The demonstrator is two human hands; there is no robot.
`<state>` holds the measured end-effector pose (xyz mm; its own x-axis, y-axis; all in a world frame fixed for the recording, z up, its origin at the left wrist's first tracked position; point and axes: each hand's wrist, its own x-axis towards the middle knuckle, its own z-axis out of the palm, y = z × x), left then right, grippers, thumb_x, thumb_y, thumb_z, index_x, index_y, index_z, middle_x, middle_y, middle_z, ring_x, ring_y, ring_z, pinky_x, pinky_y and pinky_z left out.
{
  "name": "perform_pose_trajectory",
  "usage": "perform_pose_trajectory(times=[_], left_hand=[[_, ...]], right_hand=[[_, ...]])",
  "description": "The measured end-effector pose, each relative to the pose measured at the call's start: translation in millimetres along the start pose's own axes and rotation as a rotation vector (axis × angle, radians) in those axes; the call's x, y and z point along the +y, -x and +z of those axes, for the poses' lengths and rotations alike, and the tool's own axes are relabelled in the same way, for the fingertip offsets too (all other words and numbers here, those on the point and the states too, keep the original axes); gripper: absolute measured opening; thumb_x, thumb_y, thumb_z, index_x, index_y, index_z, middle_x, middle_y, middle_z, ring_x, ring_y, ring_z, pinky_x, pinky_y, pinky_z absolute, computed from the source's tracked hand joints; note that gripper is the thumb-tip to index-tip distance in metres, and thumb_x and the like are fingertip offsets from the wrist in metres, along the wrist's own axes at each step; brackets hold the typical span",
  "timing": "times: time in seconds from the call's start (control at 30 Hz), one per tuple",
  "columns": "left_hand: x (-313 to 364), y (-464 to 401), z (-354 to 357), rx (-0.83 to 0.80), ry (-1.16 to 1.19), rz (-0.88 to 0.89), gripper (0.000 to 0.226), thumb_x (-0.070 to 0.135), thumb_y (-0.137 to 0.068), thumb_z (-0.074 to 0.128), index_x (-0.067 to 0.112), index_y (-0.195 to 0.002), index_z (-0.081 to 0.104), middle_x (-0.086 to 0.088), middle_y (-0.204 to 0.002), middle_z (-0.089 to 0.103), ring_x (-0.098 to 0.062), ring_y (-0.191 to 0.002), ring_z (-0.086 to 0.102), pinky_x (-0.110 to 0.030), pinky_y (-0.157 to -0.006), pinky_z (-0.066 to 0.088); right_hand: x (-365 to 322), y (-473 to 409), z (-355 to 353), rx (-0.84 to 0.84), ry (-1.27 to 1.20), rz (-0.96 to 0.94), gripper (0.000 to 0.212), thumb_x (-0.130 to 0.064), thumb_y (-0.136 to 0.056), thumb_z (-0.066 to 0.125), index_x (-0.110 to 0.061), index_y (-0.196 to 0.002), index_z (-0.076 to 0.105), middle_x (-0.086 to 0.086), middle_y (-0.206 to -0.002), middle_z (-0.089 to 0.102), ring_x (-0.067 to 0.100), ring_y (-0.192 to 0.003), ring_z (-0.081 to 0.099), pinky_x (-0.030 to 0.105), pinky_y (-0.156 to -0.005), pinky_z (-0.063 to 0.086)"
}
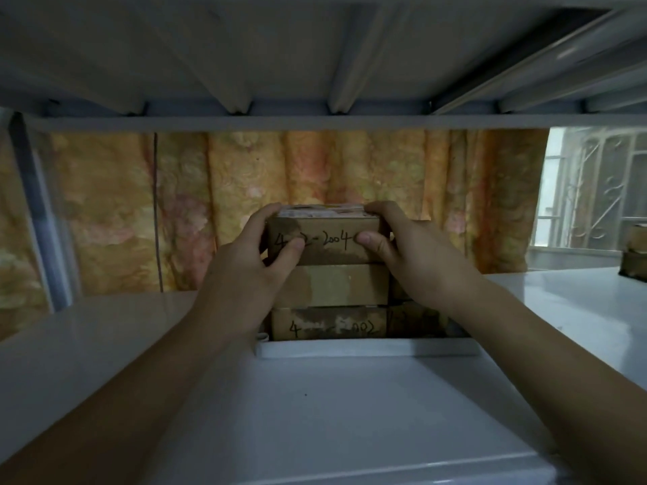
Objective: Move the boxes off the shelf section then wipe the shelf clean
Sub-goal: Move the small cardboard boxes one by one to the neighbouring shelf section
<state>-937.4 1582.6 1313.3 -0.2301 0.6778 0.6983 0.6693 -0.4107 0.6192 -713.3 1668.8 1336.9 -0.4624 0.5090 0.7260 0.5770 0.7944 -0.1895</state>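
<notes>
A stack of three brown cardboard boxes stands at the back of the white shelf (105,337), in front of a curtain. The top box (329,243) bears handwritten numbers. My left hand (259,253) grips its left end, fingers over the top and thumb on the front. My right hand (402,250) grips its right end the same way. Under it sit the middle box (336,285) and the bottom box (329,323), also marked with numbers. More boxes (416,320) lie partly hidden behind my right forearm.
A white raised ledge (367,348) runs just in front of the stack. The underside of the shelf above (315,57) hangs low overhead. An orange patterned curtain (210,204) covers the back. Other boxes (635,253) sit at the far right by a barred window (595,190).
</notes>
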Motion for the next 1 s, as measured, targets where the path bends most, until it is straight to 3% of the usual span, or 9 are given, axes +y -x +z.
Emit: perform_pose_trajectory(times=[0.17,0.37,0.47,0.63,0.7,0.77,0.9,1.0], left_hand=[[-3,-3,-4,-0.061,0.007,0.028,0.053,0.054,-0.093,0.055,0.053,-0.141,0.032,0.037,-0.114,0.054,0.009,-0.110,0.054,-0.031,-0.098,0.049],[-9,-8,-7,-0.085,-0.028,0.062,0.047,0.045,-0.094,0.058,0.049,-0.137,0.039,0.034,-0.108,0.057,0.008,-0.105,0.057,-0.034,-0.096,0.052],[-10,-8,-7,-0.096,-0.074,0.069,0.050,0.053,-0.093,0.055,0.049,-0.139,0.036,0.018,-0.115,0.063,-0.007,-0.108,0.061,-0.037,-0.092,0.053],[-1,-1,-8,-0.112,-0.138,0.076,0.054,0.048,-0.099,0.048,0.045,-0.147,0.023,0.005,-0.119,0.065,-0.016,-0.102,0.064,-0.039,-0.088,0.054],[4,1,-9,-0.150,-0.152,0.056,0.057,0.046,-0.100,0.044,0.041,-0.150,0.017,0.000,-0.123,0.063,-0.020,-0.101,0.063,-0.041,-0.087,0.054],[10,2,-14,-0.179,-0.130,0.024,0.060,0.045,-0.101,0.046,0.036,-0.153,0.017,-0.001,-0.134,0.058,-0.022,-0.113,0.059,-0.035,-0.092,0.050],[34,7,-21,-0.012,-0.419,0.115,0.066,0.048,-0.095,0.055,0.022,-0.151,0.032,0.000,-0.160,0.024,-0.023,-0.143,0.029,-0.037,-0.113,0.029],[75,27,-5,-0.010,-0.516,0.333,0.056,0.045,-0.096,0.052,0.021,-0.146,0.042,0.003,-0.154,0.036,-0.017,-0.140,0.031,-0.035,-0.115,0.026]], right_hand=[[0,0,-2,0.015,-0.027,0.006,0.052,-0.055,-0.096,0.041,-0.028,-0.141,0.040,0.011,-0.107,0.070,0.027,-0.092,0.065,0.032,-0.064,0.046],[-1,1,-3,0.008,-0.064,0.062,0.050,-0.052,-0.095,0.049,-0.030,-0.140,0.046,0.008,-0.113,0.069,0.024,-0.098,0.065,0.029,-0.070,0.049],[-2,3,-3,0.006,-0.074,0.066,0.049,-0.051,-0.095,0.050,-0.030,-0.140,0.047,0.005,-0.117,0.069,0.021,-0.101,0.065,0.029,-0.075,0.052],[-6,7,-8,-0.012,-0.102,0.094,0.050,-0.058,-0.092,0.050,-0.037,-0.138,0.048,0.001,-0.117,0.069,0.016,-0.102,0.065,0.038,-0.085,0.056],[-10,7,-15,-0.051,-0.106,0.115,0.054,-0.059,-0.092,0.051,-0.039,-0.141,0.045,-0.001,-0.123,0.066,0.011,-0.107,0.062,0.030,-0.088,0.053],[-15,8,-29,-0.109,-0.023,0.116,0.057,-0.053,-0.096,0.051,-0.038,-0.149,0.036,-0.001,-0.133,0.061,0.009,-0.111,0.058,0.021,-0.086,0.044],[-16,29,-80,-0.036,0.122,0.058,0.060,-0.048,-0.098,0.049,-0.039,-0.153,0.025,0.000,-0.141,0.056,0.018,-0.115,0.060,0.028,-0.094,0.043],[-11,66,-126,-0.072,0.185,0.011,0.054,-0.043,-0.098,0.050,-0.034,-0.150,0.034,0.004,-0.124,0.066,0.010,-0.085,0.063,0.027,-0.085,0.045]])
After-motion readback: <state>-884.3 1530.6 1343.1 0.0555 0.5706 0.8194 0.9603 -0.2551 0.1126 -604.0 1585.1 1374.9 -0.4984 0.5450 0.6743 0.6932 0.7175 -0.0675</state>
